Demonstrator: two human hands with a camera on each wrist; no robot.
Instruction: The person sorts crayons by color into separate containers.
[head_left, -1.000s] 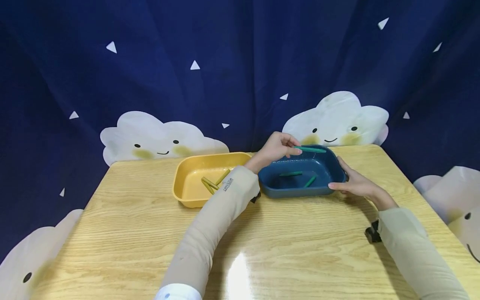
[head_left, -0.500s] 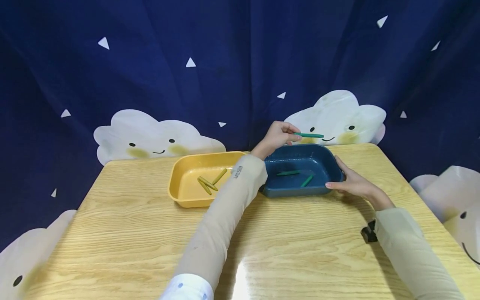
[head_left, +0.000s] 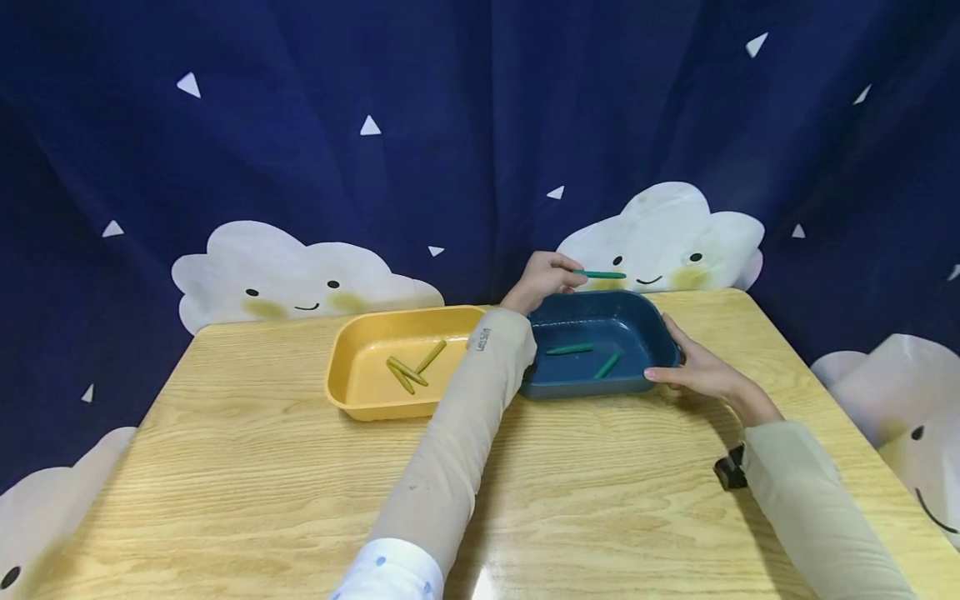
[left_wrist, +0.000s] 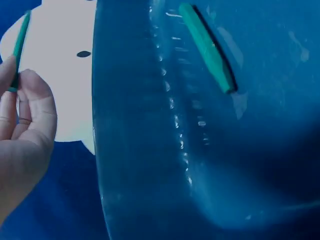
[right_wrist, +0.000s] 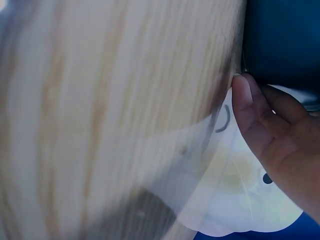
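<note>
My left hand point(head_left: 547, 277) pinches a green crayon point(head_left: 602, 275) between thumb and fingers, above the back rim of the dark blue tub point(head_left: 581, 388). In the left wrist view this crayon point(left_wrist: 21, 42) points upward out of the fingertips, beside the tub wall point(left_wrist: 130, 125). Two more green crayons lie in the tub, one of them a slim crayon point(head_left: 570, 349) toward its left. My right hand point(head_left: 693, 364) holds the tub's right end, thumb at the front corner. In the right wrist view the fingers point(right_wrist: 245, 100) are against the tub's edge.
A yellow tub point(head_left: 345, 406) stands left of the blue one, with several olive-yellow crayons point(head_left: 408, 372) inside. My left forearm point(head_left: 450, 433) crosses in front of its right end. A dark curtain point(head_left: 450, 125) with clouds hangs behind the wooden table point(head_left: 247, 492).
My left hand has lifted the green crayon up from over the blue tub and shifted slightly left. The right hand keeps its hold on the tub. The head view has turned slightly right.
</note>
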